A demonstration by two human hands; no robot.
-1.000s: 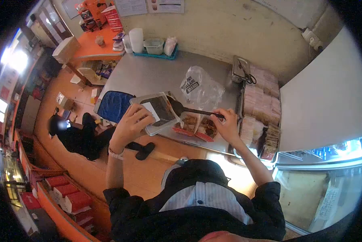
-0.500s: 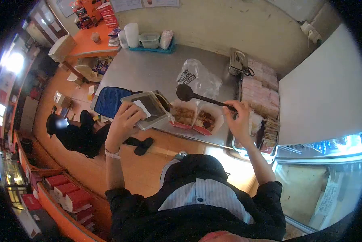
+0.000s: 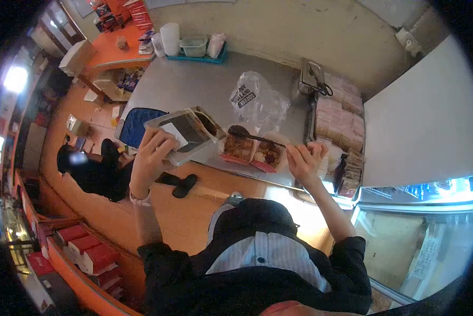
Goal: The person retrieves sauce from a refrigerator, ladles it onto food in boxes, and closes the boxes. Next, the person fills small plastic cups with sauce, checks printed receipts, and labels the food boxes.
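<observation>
My left hand (image 3: 155, 150) grips a clear plastic tub (image 3: 186, 141) with a white label, tilted on its side with its mouth toward the right. Dark brown sauce or paste coats the inside of the tub. In my right hand (image 3: 305, 162) is the handle of a black ladle (image 3: 240, 131), its bowl over the left food box. Two red-and-white food boxes (image 3: 265, 164) stand side by side near the counter's front edge, filled with brown food. A crumpled clear plastic bag (image 3: 260, 100) with black print lies just behind them.
The steel counter (image 3: 194, 87) carries a blue tray (image 3: 205, 59) with containers at the back left and a blue bag (image 3: 141, 126). Stacked packets (image 3: 342, 113) and a metal box (image 3: 311, 79) sit at right. A person (image 3: 97, 171) in dark clothes is low on the left.
The ladle has come down from above the boxes, with my right hand moving lower and slightly left. My left hand and the tub have shifted a little left and upward.
</observation>
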